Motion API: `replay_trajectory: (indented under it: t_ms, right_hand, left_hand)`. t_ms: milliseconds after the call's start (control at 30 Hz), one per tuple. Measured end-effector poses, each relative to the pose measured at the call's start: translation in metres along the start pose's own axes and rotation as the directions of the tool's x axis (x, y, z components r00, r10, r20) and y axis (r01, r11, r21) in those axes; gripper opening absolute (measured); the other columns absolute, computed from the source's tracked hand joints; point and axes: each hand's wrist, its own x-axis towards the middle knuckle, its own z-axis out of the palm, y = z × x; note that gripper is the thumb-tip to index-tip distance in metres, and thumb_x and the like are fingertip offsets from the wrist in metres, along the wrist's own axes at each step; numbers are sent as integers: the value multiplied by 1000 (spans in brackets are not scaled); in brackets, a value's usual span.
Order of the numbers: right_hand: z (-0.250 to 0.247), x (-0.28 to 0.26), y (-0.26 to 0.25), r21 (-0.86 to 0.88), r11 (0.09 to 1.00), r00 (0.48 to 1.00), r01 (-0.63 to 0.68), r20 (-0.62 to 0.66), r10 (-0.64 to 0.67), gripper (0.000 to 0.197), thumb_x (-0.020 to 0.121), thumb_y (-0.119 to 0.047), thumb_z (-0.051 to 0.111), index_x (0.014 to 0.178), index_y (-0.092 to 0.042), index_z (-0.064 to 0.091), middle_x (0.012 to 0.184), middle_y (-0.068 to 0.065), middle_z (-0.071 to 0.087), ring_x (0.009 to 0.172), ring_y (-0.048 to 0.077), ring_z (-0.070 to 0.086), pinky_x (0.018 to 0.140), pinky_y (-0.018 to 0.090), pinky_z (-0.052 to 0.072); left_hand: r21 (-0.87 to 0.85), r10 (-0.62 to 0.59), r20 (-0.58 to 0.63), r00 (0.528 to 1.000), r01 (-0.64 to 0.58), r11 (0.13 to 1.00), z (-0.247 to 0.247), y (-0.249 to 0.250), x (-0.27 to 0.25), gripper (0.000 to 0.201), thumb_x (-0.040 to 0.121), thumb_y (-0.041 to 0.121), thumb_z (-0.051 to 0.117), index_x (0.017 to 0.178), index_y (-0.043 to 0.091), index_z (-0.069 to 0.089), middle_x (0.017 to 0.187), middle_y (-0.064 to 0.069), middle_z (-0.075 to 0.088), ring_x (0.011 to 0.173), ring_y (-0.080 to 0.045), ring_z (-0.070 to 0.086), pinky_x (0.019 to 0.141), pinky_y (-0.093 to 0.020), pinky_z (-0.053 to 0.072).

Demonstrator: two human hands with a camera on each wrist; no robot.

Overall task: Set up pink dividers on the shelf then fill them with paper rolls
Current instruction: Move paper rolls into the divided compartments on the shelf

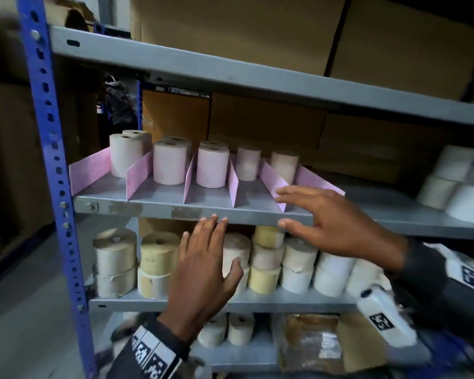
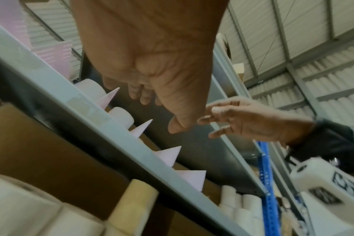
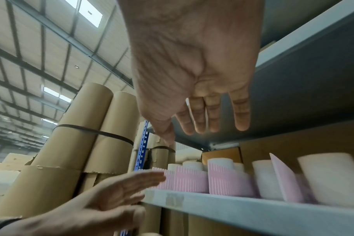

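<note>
A: Where do the pink dividers (image 1: 231,180) stand?

B: At the centre of the head view, upright on the grey shelf (image 1: 153,207), in a row running from the left of the frame to the middle, splitting its front into narrow bays.

A: And the paper rolls (image 1: 212,166)?

B: On end at the back of the bays, pale pink and cream; the two left bays plainly hold more than one. The front of each bay lies bare.

A: The hands?

B: Both are spread flat and grip nothing. The right hand (image 1: 337,222), right of centre, reaches toward the shelf's front edge, its fingertips over the rightmost divider; contact cannot be made out. The left hand (image 1: 203,272), lower centre, sits below the shelf lip, palm turned to the stock underneath.

A: What else is in the frame?

B: More rolls (image 1: 268,258) stacked on the shelf beneath, white rolls (image 1: 460,184) at the right edge, cardboard boxes (image 1: 257,31) along the top, and a blue upright (image 1: 54,170) down the left.
</note>
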Motion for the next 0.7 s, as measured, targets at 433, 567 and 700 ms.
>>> replay_trajectory:
  t_ms: [433, 567, 700]
  right_hand:
    - [20, -179, 101, 184, 908, 924, -378, 4, 384, 51, 83, -65, 55, 126, -39, 62, 128, -24, 60, 110, 2, 61, 92, 31, 52]
    - [15, -212, 162, 226, 877, 895, -425, -43, 445, 45, 83, -63, 59, 122, -41, 64, 124, -27, 61, 117, -8, 55, 94, 25, 51]
    - [-3, -240, 228, 261, 853, 855, -452, -145, 498, 44, 81, -65, 58, 119, -43, 64, 119, -31, 62, 111, -9, 57, 88, 18, 49]
  left_hand:
    - [-292, 151, 84, 985, -121, 949, 55, 142, -17, 56, 89, 32, 70, 141, 18, 55, 142, -2, 55, 122, -25, 61, 95, -40, 54]
    - [-322, 197, 66, 978, -166, 932, 86, 196, 4, 56, 86, 43, 59, 137, 20, 60, 139, -1, 58, 121, -23, 63, 90, -41, 59]
    - [-337, 211, 50, 976, -183, 923, 136, 258, 39, 57, 89, 50, 56, 143, 32, 52, 146, 11, 49, 127, -12, 55, 95, -29, 49]
